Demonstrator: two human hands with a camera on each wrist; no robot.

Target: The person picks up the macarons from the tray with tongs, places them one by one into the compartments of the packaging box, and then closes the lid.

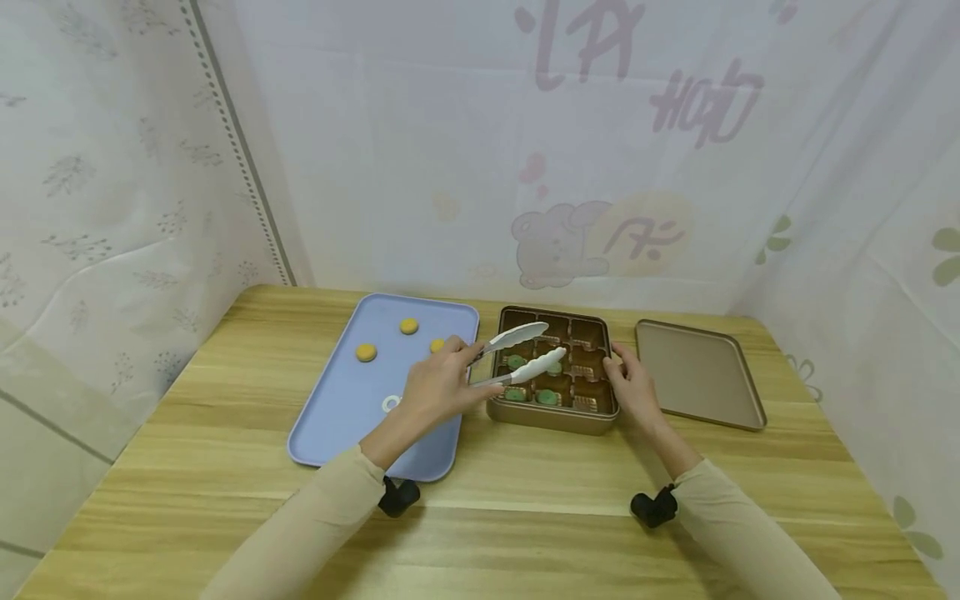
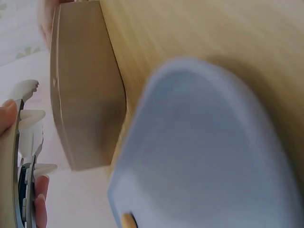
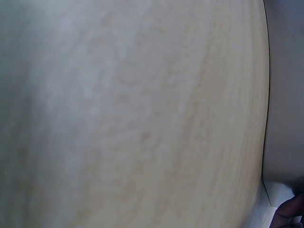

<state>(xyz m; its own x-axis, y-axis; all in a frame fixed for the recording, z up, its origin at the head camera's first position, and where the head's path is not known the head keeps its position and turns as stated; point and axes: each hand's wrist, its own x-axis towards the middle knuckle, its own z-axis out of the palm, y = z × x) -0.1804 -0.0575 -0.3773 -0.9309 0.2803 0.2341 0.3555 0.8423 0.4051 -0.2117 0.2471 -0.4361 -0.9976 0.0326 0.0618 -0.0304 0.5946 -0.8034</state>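
My left hand (image 1: 437, 383) grips a pair of metal tongs (image 1: 538, 366) with white scalloped tips. The tips stand apart above a bronze square box (image 1: 551, 416), with nothing visible between them. Brown liners with several compartments fill the box, and round green cookies (image 1: 548, 397) sit in some of its front and middle compartments. At the box's right side, my right hand (image 1: 636, 387) holds the wall and rim. In the left wrist view, fingers (image 2: 41, 209) press the tong arms beside the box; the right wrist view catches only fingertips (image 3: 289, 211) at a box corner.
Left of the box lies a blue tray (image 1: 337, 417) with round yellow cookies (image 1: 366, 352) on its far part. A flat bronze lid (image 1: 697, 371) lies to the right. Patterned cloth (image 1: 420, 167) hangs behind the wooden table (image 1: 525, 533).
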